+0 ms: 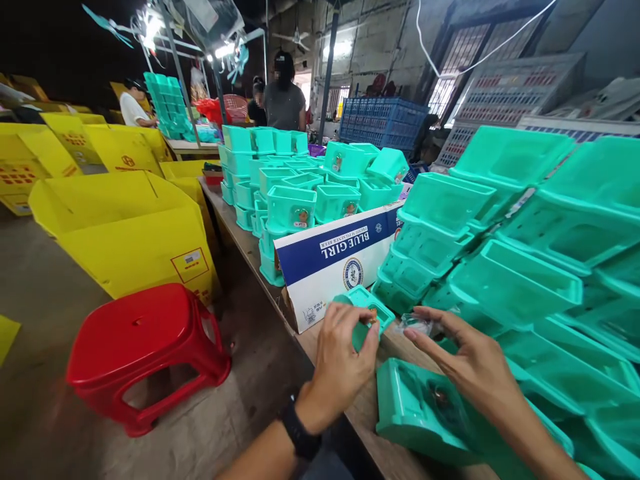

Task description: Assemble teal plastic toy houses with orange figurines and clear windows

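Orange piece (pixel 373 316) in left fingers (pixel 370 344), clear plastic (pixel 418 325) in right fingers (pixel 443 318)

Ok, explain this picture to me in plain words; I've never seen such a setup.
No machine is at work here: a camera worn on a person's head looks forward and down at what that person is doing. The left hand, with a black band at its wrist, pinches a small orange-brown piece. The right hand holds a small clear piece, too blurred to name. The wooden table bears many green containers, on either side of a printed carton.
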